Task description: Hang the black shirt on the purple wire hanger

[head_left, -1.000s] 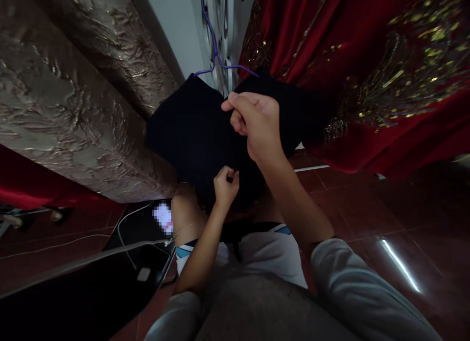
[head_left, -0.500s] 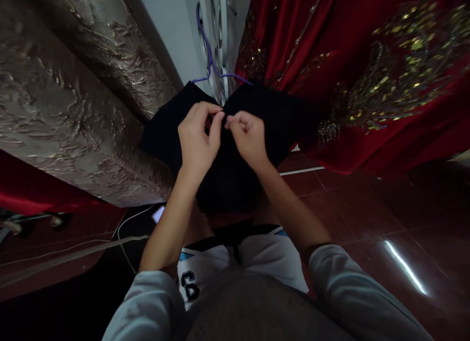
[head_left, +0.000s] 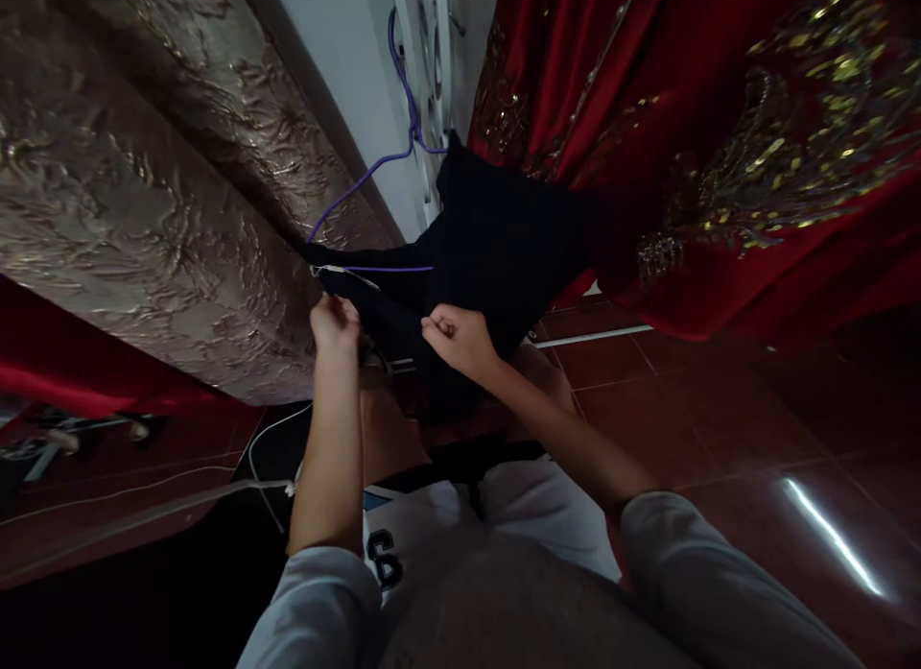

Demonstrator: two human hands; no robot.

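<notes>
A dark garment [head_left: 504, 227] hangs from a purple hanger [head_left: 366, 175], its front parted so that the hanger's left arm and lower bar show. My left hand [head_left: 335, 321] is closed on the garment's left front edge and holds it out to the left. Closer to the middle, my right hand [head_left: 457, 338] pinches the edge of the other front panel. A thin whitish strip [head_left: 345, 273] shows inside the garment near the left shoulder. What sits between the fingertips is mostly hidden by the dark cloth.
A white metal rack [head_left: 440, 64] stands behind the hanger. Beige textured fabric [head_left: 158, 199] hangs at the left, and red cloth with gold sequins [head_left: 813, 151] at the right. Pale cords [head_left: 216, 491] stretch over the lower left, above a red tiled floor [head_left: 691, 391].
My hands have come apart from the garment's upper middle and moved down. My left hand has drawn its side open to the left, baring the hanger.
</notes>
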